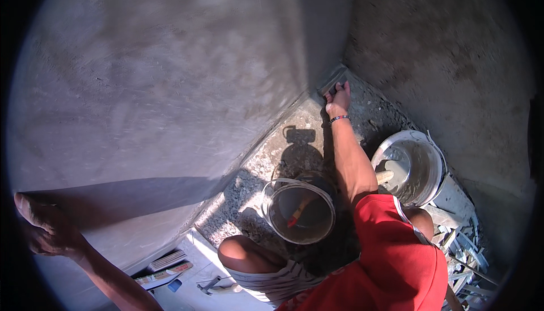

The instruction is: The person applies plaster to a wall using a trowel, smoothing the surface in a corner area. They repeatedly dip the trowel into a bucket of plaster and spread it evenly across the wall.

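My right hand [339, 99], a beaded bracelet at its wrist, reaches far into the corner where the two walls meet the ground. Its fingers are closed on a flat grey piece [331, 82] low against the left wall; its exact kind is unclear. My left hand [48, 229] is out at the far left against the grey wall [170, 84]. One digit is stretched out, and the other fingers are partly lost in shadow; it appears to hold nothing. Between my knee and right arm stands a dark bucket [272, 229] containing a brush [298, 213] with a red and yellow handle.
Right of my arm, a white bucket [436, 158] holds grey mortar and a trowel with a wooden handle [385, 177]. Broken strips and rubble [467, 254] lie behind it. At lower left are a hammer [212, 284], a blue object [174, 285] and long flat pieces [164, 276]. Gravelly ground [249, 192] runs along the wall.
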